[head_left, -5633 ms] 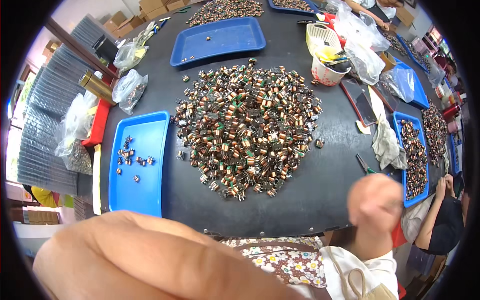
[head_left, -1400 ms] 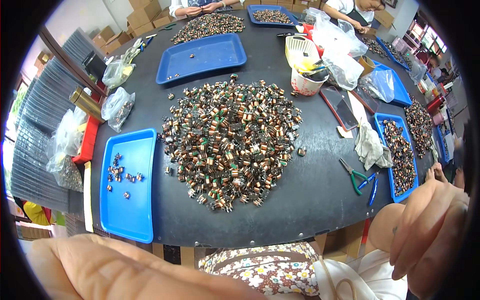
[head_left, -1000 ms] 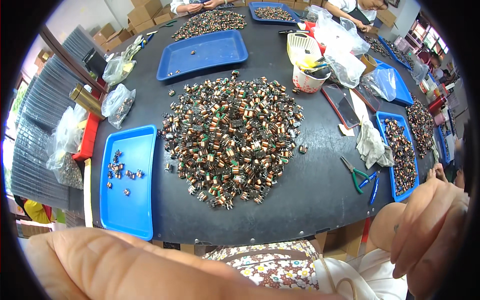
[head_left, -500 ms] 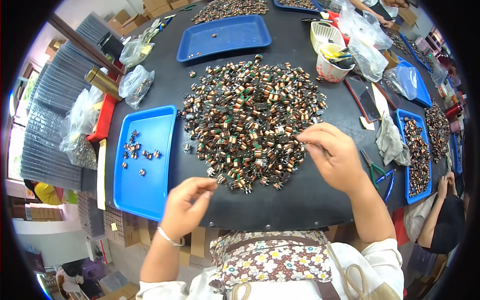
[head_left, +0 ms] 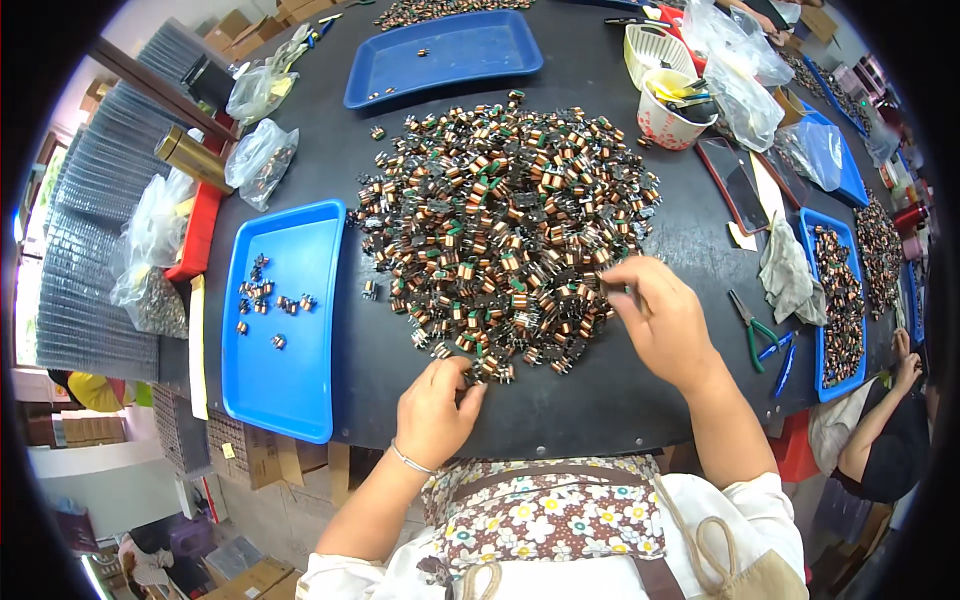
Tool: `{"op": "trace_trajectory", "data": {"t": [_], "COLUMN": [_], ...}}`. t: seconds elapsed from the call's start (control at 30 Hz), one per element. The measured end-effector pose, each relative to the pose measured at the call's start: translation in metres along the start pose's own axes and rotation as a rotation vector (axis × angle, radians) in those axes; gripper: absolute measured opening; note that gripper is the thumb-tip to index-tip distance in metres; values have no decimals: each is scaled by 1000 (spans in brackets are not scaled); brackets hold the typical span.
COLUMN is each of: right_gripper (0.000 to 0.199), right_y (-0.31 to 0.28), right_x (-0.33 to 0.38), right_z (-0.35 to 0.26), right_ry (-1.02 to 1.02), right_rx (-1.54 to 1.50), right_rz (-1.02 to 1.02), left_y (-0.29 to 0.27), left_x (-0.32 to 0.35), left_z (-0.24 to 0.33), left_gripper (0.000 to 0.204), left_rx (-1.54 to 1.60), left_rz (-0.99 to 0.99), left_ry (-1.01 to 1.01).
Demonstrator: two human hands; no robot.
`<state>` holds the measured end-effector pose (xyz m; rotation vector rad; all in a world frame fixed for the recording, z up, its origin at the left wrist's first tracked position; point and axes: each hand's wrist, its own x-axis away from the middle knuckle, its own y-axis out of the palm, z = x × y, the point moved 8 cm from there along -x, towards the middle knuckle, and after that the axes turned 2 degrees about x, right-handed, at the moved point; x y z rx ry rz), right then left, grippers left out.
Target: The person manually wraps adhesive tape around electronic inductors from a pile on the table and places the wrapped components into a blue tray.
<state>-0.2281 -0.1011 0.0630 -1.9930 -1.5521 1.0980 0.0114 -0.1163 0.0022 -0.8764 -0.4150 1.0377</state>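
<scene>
A large heap of small copper-wound coils [head_left: 505, 230] with dark bases and metal pins lies on the black table. At its near edge my left hand [head_left: 436, 410] has thumb and fingers curled together against the coils; what is between the fingertips is hidden. My right hand [head_left: 662, 322] is at the heap's right edge, thumb and forefinger drawn together by the coils; anything in that pinch is too small to make out. A bright blue tray [head_left: 285, 380] left of the heap holds several loose coils [head_left: 258, 292].
Beyond the heap stands a darker blue tray [head_left: 450, 62] with a few coils. To the right are a patterned basket [head_left: 668, 128], a phone-like dark slab [head_left: 732, 185], a grey cloth [head_left: 790, 275], green-handled pliers [head_left: 755, 335] and a filled blue tray [head_left: 838, 375]. A co-worker's arm [head_left: 885, 415] is at the far right.
My left hand has moved right, from near the left tray to the heap's near edge. My right hand has stayed by the heap's right edge, shifting slightly. The view has shifted a little.
</scene>
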Motion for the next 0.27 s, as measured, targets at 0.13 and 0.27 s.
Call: {"op": "trace_trajectory", "data": {"t": [0.13,0.27], "right_gripper": [21,37], "right_y": [18,68], "right_x": [38,85], "right_z": [-5,-6], "right_ry": [72,136], "right_rx": [-268,-66], "right_rz": [-309,-765], "left_y": [31,68], "left_x": [4,0], "left_z": [6,19], "left_gripper": [28,40], "left_rx": [323,634], "left_rz": [-125,-152], "left_ry": [-170,-229]}}
